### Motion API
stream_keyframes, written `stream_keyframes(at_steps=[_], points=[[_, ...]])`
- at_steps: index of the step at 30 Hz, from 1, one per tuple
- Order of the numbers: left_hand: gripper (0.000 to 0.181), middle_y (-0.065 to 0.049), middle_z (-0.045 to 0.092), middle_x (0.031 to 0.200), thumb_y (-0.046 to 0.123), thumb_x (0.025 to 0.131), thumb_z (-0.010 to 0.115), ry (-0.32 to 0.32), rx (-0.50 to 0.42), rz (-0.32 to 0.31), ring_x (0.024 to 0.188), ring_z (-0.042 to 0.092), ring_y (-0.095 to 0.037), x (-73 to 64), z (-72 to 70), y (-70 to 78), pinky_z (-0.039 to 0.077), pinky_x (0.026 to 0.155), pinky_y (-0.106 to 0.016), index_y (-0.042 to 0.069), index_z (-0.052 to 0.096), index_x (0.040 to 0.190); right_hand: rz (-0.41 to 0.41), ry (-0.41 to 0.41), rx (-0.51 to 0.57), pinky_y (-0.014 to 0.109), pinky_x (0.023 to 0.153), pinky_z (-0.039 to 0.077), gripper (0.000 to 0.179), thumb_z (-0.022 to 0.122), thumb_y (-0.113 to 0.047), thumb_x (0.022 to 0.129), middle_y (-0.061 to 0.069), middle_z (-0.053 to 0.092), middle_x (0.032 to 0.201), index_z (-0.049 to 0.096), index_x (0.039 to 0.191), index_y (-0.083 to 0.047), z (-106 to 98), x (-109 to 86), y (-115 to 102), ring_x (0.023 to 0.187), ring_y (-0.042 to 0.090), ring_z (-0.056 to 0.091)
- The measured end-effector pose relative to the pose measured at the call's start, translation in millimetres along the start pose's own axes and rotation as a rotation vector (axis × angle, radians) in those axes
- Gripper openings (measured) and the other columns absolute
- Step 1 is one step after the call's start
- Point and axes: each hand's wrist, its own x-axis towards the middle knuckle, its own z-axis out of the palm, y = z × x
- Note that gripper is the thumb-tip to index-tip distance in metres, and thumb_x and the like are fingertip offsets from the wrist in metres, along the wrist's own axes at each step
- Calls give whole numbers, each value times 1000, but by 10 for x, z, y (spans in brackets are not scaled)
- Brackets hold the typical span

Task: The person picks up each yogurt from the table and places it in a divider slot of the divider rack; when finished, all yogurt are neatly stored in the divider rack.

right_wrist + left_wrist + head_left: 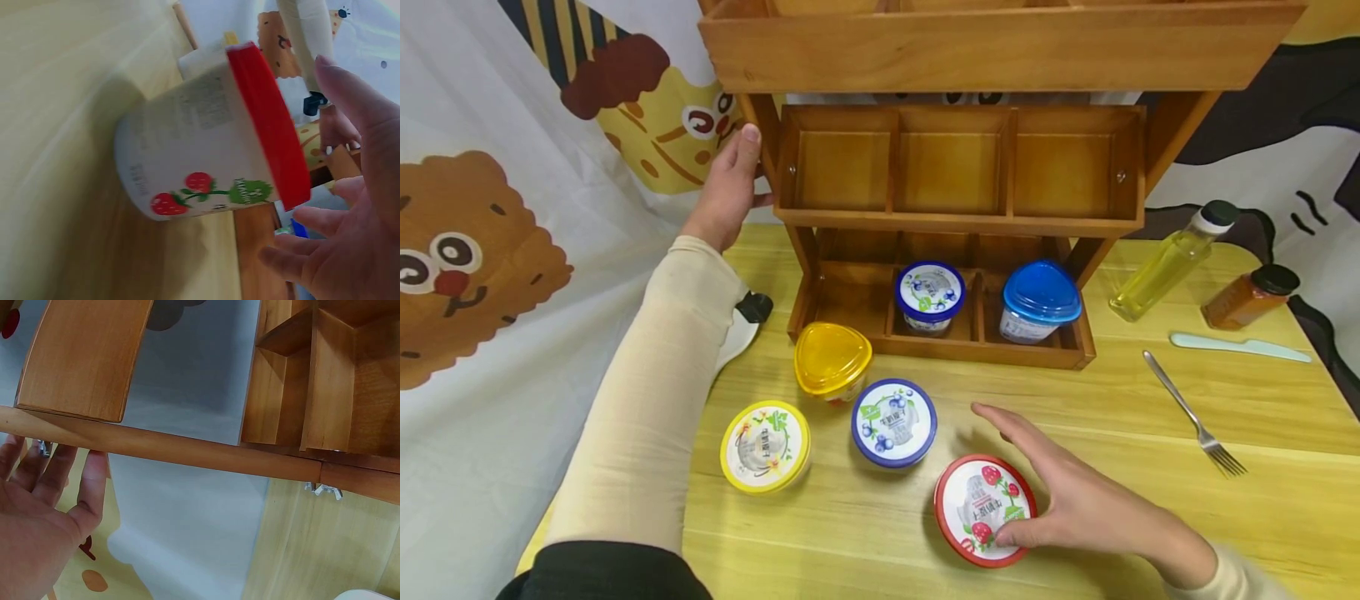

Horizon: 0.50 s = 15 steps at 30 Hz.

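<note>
One red-lidded tub (pixel 973 500), five other tubs (pixel 894 422), one wooden rack (pixel 958 221)

We are facing a rack (pixel 958 221) near the surface's (pixel 850 533) back edge, two tubs (pixel 930 292) sitting in its bottom tray (pixel 940 346). Four more tubs (pixel 977 508) are standing before it; near the back right corner, a bottle (pixel 1168 267) and jar (pixel 1251 299) are sitting behind a knife (pixel 1240 346) and fork (pixel 1205 437).

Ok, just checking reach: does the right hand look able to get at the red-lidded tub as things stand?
Very likely yes. The right hand hovers open close by the red-lidded tub, with nothing showing between them; the nearest blue-lidded tub stands apart, seemingly leaving room.
</note>
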Motion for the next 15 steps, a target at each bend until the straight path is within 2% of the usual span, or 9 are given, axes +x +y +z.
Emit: stream_keyframes(at_steps=[4,9,12,15], points=[[58,10,17,163,55,102,26,1,8,-5,145,28,-15,16,1,-7,39,114,-50,37,20,157,25,-9,12,66,98,45,110,83,-57,70,3,26,160,17,156,-39,44,-40,64,136,42,42],[58,10,19,162,56,102,26,9,9,-2,144,29,-15,71,-14,-54,39,113,-50,38,22,156,24,-1,-13,57,101,47,116,83,-60,67,-4,26,161,14,157,-36,90,-89,111,136,34,44],[58,10,20,162,57,101,26,9,10,0,144,30,-15,85,-26,-74,39,113,-50,38,21,156,33,-1,-18,47,106,45,120,85,-60,64,-10,28,160,13,157,-38,112,-104,128,140,26,40],[59,10,19,162,58,101,25,6,17,-3,144,29,-14,85,-29,-77,39,113,-49,39,20,156,32,-9,-13,37,109,42,120,86,-58,64,-9,32,158,14,157,-36,133,-113,152,142,24,36]])
